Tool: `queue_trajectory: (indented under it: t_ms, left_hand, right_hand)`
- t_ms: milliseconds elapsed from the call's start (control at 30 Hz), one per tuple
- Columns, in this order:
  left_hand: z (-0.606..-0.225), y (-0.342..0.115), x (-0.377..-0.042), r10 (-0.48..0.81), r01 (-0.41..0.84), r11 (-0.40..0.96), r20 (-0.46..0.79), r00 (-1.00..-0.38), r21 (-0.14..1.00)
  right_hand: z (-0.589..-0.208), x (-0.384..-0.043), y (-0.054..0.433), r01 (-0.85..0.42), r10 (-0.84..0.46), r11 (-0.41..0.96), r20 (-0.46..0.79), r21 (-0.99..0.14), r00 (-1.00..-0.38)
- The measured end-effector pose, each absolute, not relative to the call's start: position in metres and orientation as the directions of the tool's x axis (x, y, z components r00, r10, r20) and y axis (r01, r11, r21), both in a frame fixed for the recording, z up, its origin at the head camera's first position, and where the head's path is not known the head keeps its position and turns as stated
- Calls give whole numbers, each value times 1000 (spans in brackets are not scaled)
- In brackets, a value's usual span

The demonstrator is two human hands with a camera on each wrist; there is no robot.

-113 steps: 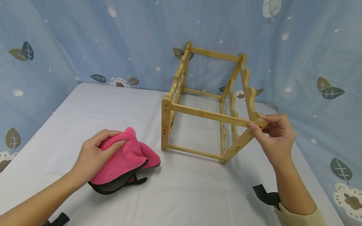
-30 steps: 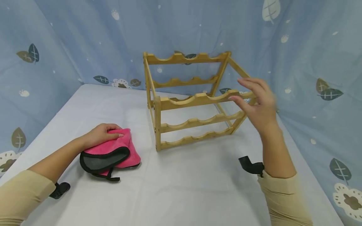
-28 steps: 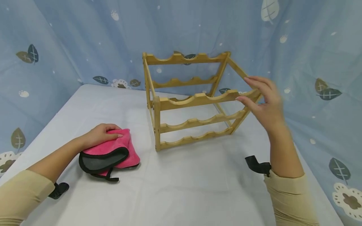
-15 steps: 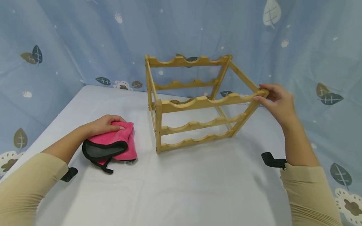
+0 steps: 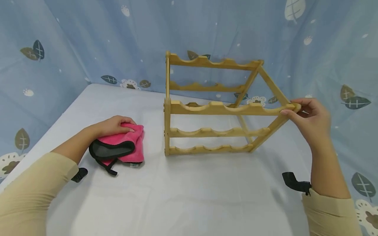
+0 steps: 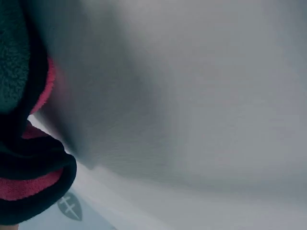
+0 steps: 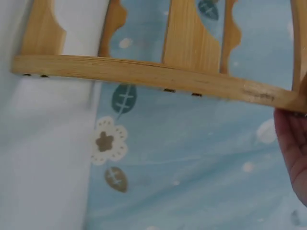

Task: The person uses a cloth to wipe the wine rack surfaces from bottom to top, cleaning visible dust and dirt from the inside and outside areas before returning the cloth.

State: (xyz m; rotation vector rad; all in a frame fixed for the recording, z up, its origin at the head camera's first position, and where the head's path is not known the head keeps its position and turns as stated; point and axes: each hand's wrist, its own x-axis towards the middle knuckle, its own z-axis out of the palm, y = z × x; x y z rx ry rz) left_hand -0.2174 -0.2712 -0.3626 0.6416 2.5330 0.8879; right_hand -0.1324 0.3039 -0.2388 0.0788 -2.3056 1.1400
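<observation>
A wooden wine rack point(image 5: 218, 108) with scalloped slats stands on the white table in the head view. My right hand point(image 5: 313, 119) pinches its near top right corner between thumb and fingers. The right wrist view shows the rack's side post point(image 7: 163, 76) running to the fingers of that hand point(image 7: 293, 148) at the right edge. To the left of the rack, my left hand point(image 5: 115, 126) grips a bunched pink and grey cleaning cloth point(image 5: 137, 141) with black trim and a small loop. The cloth lies on the table, apart from the rack. Dark trim of the cloth point(image 6: 33, 167) fills the left wrist view's left side.
The white-covered table point(image 5: 189, 196) runs back to a blue leaf-patterned curtain point(image 5: 118, 42), which also rises at both sides. The rack stands close to the back curtain. Black camera mounts point(image 5: 295, 183) stick out at the wrists.
Since the earliest frame the rack has been turned, its scalloped side now facing me. My right hand let go, then took the near right corner; the rack shifted right. The cloth moved left.
</observation>
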Motion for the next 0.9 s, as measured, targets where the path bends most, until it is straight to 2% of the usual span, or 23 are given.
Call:
queue_trajectory:
  t_ms: [267, 500, 733, 900]
  left_hand:
    - [-364, -264, -227, 520, 316, 702, -156, -840, 638]
    - [-370, -261, -232, 511, 310, 721, -173, -842, 620]
    - [-369, -261, -232, 485, 308, 751, -172, -857, 585]
    - [-362, -261, -222, 442, 319, 796, -132, -887, 515]
  right_hand:
    - [-243, -112, 284, -302, 261, 679, 605, -669, -752]
    - [-248, -120, 268, -298, 259, 715, 635, -633, -727]
    - [-249, -132, 264, -259, 246, 733, 601, -629, -761]
    - [-256, -127, 275, -228, 147, 734, 478, -639, -866]
